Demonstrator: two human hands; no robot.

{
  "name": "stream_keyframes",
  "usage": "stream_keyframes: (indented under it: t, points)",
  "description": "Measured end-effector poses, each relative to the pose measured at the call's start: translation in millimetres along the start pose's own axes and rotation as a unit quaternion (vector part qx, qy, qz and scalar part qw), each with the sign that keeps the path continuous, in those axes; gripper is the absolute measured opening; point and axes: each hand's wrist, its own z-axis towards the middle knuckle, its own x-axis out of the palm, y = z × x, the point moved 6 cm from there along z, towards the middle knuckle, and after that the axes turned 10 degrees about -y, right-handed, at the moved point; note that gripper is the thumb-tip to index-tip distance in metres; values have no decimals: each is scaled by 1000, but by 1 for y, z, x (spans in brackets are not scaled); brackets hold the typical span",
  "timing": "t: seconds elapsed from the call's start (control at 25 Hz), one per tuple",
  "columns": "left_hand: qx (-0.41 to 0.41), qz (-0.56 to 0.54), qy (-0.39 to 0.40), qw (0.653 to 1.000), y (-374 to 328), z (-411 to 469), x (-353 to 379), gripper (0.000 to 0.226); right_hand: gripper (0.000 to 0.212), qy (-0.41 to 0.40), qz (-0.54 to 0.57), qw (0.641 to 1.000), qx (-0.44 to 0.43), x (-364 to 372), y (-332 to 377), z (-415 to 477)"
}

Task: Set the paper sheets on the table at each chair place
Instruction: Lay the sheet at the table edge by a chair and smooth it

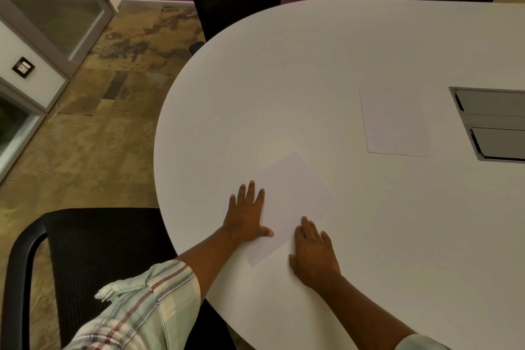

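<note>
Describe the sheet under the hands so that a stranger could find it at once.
Start at the white table and go to its rounded near edge, by the black chair. The sheet lies there, turned diagonally, with the left hand and right hand flat on it. The other sheet lies square beside the metal hatch, untouched.

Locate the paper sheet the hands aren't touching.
Head view, right of centre: the second paper sheet lies flat on the white table, just left of the grey cable hatch, beyond both hands.
</note>
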Motion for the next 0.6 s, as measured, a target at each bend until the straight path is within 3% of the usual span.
stream_keyframes:
  t: [0.6]
  points:
    - [31,2,-26,999,-6,-6,-9,130,77,-20,16,1000,12,-5,1,-6]
